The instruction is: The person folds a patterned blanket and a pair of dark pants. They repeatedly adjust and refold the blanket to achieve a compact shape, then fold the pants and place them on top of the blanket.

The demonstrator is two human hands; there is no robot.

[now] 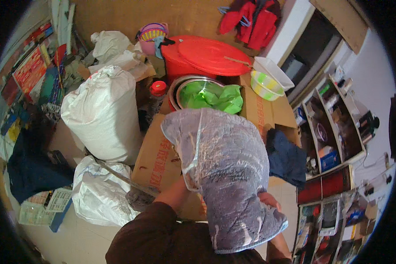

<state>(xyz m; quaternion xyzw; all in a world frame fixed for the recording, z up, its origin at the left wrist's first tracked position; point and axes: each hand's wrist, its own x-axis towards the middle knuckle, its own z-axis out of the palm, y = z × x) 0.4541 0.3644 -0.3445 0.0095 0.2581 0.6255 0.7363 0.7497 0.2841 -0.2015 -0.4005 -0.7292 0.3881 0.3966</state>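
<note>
A grey plush cloth [234, 165] with light blue edging and printed pale marks hangs in folds before me, above a cardboard box. My right hand [269, 200] grips it at its right side, with most of the fingers hidden by the folds. The left forearm reaches up behind the cloth's left edge, and my left hand is covered by it. Just beyond the cloth's far end is a metal basin [184, 79] with a green plastic sheet or bag [221, 97] in it. The flattened-looking cardboard box [155, 155] bears red printing.
A full white woven sack [100, 112] and another white sack [100, 194] stand left. Behind are a large red lidded tub [214, 54] and a yellow-green basin [266, 85]. Dark blue fabric [285, 158] lies on the box's right. Shelves [330, 125] line the right wall.
</note>
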